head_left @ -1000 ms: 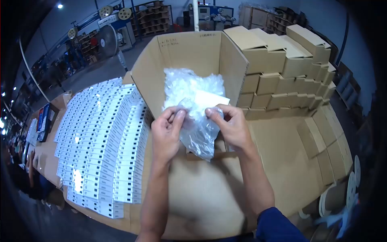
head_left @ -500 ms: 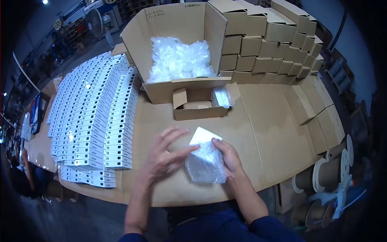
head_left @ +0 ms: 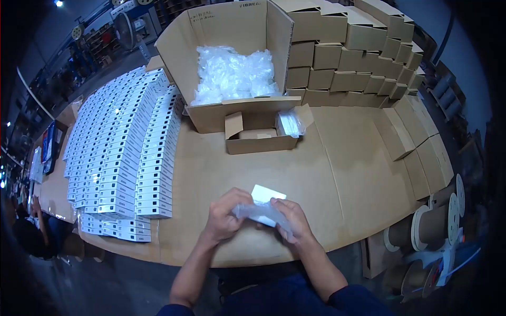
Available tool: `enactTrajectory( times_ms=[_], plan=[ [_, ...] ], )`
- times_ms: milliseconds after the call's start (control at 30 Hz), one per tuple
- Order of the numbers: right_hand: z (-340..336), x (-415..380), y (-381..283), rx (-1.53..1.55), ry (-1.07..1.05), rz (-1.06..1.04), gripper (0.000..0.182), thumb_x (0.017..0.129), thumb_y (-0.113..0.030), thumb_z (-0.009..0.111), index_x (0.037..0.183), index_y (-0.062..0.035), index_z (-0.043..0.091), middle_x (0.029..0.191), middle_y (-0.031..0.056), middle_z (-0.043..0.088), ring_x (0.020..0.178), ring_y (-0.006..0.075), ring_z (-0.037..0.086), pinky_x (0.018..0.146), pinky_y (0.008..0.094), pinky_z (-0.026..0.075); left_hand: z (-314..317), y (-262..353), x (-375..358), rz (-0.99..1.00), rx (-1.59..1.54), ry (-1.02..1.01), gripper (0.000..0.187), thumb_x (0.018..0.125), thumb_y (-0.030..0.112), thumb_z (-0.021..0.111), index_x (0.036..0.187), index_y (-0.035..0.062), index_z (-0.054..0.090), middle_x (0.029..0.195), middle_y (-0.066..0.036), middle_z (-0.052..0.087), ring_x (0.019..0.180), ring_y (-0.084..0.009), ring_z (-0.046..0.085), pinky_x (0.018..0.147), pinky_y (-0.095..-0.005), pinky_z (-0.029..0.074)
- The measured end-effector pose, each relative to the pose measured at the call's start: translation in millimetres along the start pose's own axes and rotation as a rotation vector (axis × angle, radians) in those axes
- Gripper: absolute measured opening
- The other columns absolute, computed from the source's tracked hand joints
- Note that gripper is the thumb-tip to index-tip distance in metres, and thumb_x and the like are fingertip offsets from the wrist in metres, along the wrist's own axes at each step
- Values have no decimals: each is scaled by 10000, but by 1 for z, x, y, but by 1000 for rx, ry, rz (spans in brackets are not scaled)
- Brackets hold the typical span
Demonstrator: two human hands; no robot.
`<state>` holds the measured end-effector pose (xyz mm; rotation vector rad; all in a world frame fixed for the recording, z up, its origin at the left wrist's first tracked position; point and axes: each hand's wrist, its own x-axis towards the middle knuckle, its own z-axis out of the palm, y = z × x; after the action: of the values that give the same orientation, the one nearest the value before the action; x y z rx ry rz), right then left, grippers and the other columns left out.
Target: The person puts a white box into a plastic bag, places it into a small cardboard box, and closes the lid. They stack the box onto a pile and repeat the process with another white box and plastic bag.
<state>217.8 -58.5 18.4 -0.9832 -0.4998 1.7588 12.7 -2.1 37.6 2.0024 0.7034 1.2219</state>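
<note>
A white box [head_left: 269, 193] is partly inside a clear plastic bag [head_left: 261, 211], in front of my body. My left hand [head_left: 226, 215] is closed on the bag's left side. On the right side, my right hand [head_left: 291, 218] pinches the bag and the white box near its corner. Beyond them stands a small open carton [head_left: 262, 147] with bagged white boxes [head_left: 289, 124] at its right end. Behind it a large open carton [head_left: 226, 29] holds a heap of clear plastic bags [head_left: 234, 75].
Rows of stacked white boxes [head_left: 118, 147] fill the left side. Brown cartons [head_left: 363, 63] are piled at the back right, with more cartons [head_left: 416, 129] at the right edge. Spools [head_left: 435, 224] stand beyond the table [head_left: 253, 174]. Another person's arm [head_left: 39, 221] shows far left.
My left hand has closed on the bag, where before its fingers were spread. The bag's lower part has been lifted and bunched between my hands, and the white box is lower and more tilted.
</note>
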Motion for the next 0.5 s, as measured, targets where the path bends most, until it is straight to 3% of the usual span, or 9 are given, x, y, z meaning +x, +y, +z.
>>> enactTrajectory(
  times_ms=[100, 133, 233, 267, 367, 400, 500],
  plan=[
    [-19, 3, 23, -274, 35, -148, 432, 1113, -303, 492, 1135, 78, 695, 1060, 127, 692, 903, 207, 704, 842, 332, 582, 22, 20, 3, -491, -376, 398, 155, 989, 110, 704, 1099, 10, 659, 973, -33, 696, 896, -126, 653, 803, -270, 524],
    [-23, 9, 26, -303, 92, -261, 532, 1129, -376, 433, 1171, 86, 694, 1131, 139, 661, 1033, 209, 657, 906, 329, 538, 25, 17, 3, -461, -352, 410, 184, 1039, 141, 655, 1156, 1, 632, 995, -7, 683, 915, -71, 613, 796, -251, 506],
    [-29, -3, 14, -39, -41, -241, 634, 1125, -455, 392, 1200, 102, 686, 1189, 137, 627, 1148, 207, 589, 976, 333, 489, 33, 20, 1, -500, -420, 465, 187, 1026, 117, 667, 1157, -10, 629, 1008, -22, 688, 921, -82, 626, 814, -252, 507],
    [-29, 0, 11, -260, -59, -451, 517, 1082, -383, 563, 1256, 93, 666, 1219, 134, 621, 1139, 199, 582, 973, 324, 479, 34, 19, -2, -483, -406, 449, 197, 1020, 113, 674, 1161, -15, 623, 1028, -33, 691, 935, -85, 629, 836, -254, 510],
    [-11, -8, -2, -467, -7, -509, 393, 984, -234, 746, 1237, 63, 694, 1200, 123, 621, 1061, 175, 590, 914, 290, 486, 43, 17, -6, -562, -492, 438, 181, 1006, 87, 686, 1144, -10, 621, 1068, -37, 692, 952, -92, 632, 856, -257, 515],
    [-9, -7, -6, -584, 63, -480, 300, 893, -107, 831, 1149, 26, 750, 1151, 115, 626, 948, 139, 590, 794, 257, 481, 47, 18, -6, -577, -479, 456, 293, 966, 94, 746, 1193, -7, 591, 1067, -44, 683, 961, -103, 634, 871, -266, 519],
    [3, -7, -7, -631, 188, -466, 200, 916, -140, 813, 1033, 19, 783, 1101, 104, 630, 871, 112, 569, 697, 256, 451, 51, -2, -19, -551, -431, 475, 507, 883, 123, 849, 1271, 11, 544, 1104, -65, 639, 972, -101, 604, 866, -261, 513]
  ],
)
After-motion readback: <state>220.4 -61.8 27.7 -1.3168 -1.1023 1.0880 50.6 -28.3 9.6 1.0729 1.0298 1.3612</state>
